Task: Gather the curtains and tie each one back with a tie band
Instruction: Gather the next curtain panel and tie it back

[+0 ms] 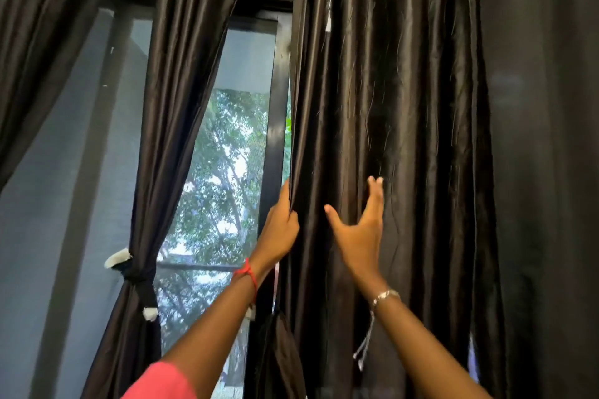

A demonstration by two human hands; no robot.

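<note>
Head view: a person stands close to dark, shiny curtains, with both arms reaching up and forward.
Loose curtain: the loose curtain point(389, 107) hangs straight down in many folds at the centre and right of the scene, not tied.
Left hand: the left hand point(280, 230) grips the left edge of the loose curtain. Its fingers are curled round the hem and go behind the fabric, and the thumb lies on the near side.
Right hand: the right hand point(359, 233) is wide and holds nothing. Its fingers point up and the thumb is spread to the left, just in front of the folds. It cannot be told if the fingertips touch the cloth.
Curtain and grip: only the edge is inside the left grip. The rest of the fabric lies to the right, passing behind the right hand.
Tied curtain: the tied curtain point(181, 74) is to the left, pulled narrow low down.
Tie band: the tie band point(136, 272) is dark with white ends and is wrapped round the tied curtain, well apart from both hands.
Window: the window point(223, 155) shows green trees between the two curtains.
Wrists: a red thread point(248, 274) is on the left one and a silver bracelet point(384, 295) on the right one.
Sleeve: a pink sleeve point(162, 382) is at the near bottom edge.
</note>
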